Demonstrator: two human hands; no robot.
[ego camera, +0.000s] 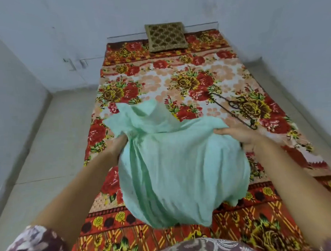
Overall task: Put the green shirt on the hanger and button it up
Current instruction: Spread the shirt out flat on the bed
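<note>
The pale green shirt (174, 163) hangs bunched above the bed, lifted between both hands. My left hand (118, 144) grips its upper left edge, with the fingers mostly hidden in the cloth. My right hand (237, 134) holds the upper right edge, fingers curled over the fabric. A dark hanger (233, 108) lies flat on the floral bedspread, beyond and to the right of my right hand, apart from the shirt.
The bed (177, 71) carries a red and yellow floral cover and reaches to the far wall. A brown patterned cushion (165, 37) leans at its head. Pale floor (53, 139) runs along the left side, walls close in on both sides.
</note>
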